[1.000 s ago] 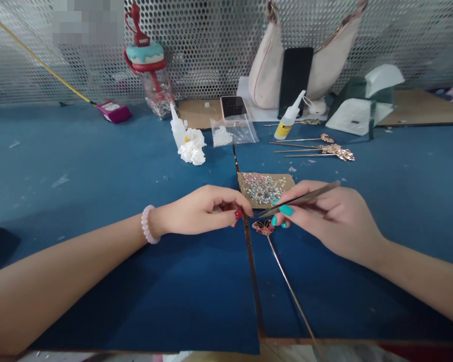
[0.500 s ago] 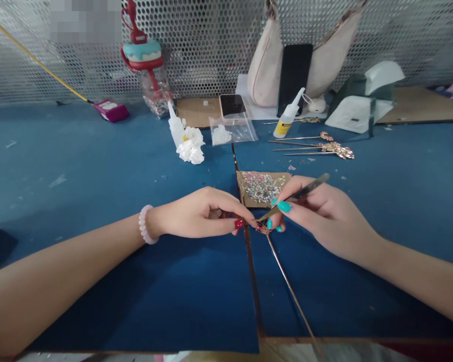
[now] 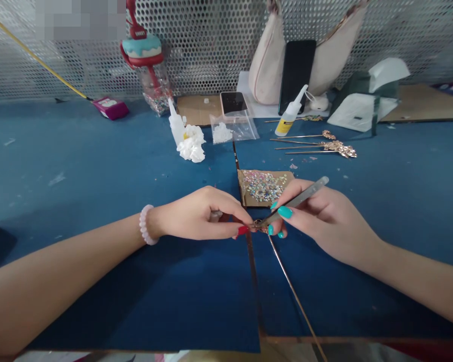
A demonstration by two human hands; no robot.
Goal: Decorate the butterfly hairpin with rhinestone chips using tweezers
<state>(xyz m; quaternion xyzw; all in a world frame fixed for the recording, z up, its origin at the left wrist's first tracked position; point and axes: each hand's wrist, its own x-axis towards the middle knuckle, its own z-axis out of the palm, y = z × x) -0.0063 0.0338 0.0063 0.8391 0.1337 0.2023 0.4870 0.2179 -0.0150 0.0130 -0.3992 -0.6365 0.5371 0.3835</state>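
My left hand (image 3: 211, 213), with a pale bead bracelet (image 3: 146, 224) at its wrist, pinches the ornate head of a rose-gold hairpin (image 3: 289, 284). The pin's long stem slants down past the table's front edge. Between thumb and fingers my right hand (image 3: 320, 216) grips metal tweezers (image 3: 300, 197), their tips at the hairpin's head. Whether the tips hold a stone is too small to tell. Just beyond the fingers lies a cardboard tray (image 3: 256, 202) scattered with small glittering rhinestones (image 3: 262, 186).
Several hairpins (image 3: 335, 147) lie at the back right, near a yellow-labelled glue bottle (image 3: 286, 123). Another glue bottle (image 3: 176, 123) leans by crumpled tissue (image 3: 192, 145). Behind are a bag of white beads (image 3: 222, 132), phones (image 3: 297, 75), a pink handbag (image 3: 266, 65) and a tumbler (image 3: 151, 65).
The tweezers have tilted slightly, and their tips have shifted a little at the hairpin's head. My left fingertips have moved slightly on the head. Both hands otherwise stay in place.
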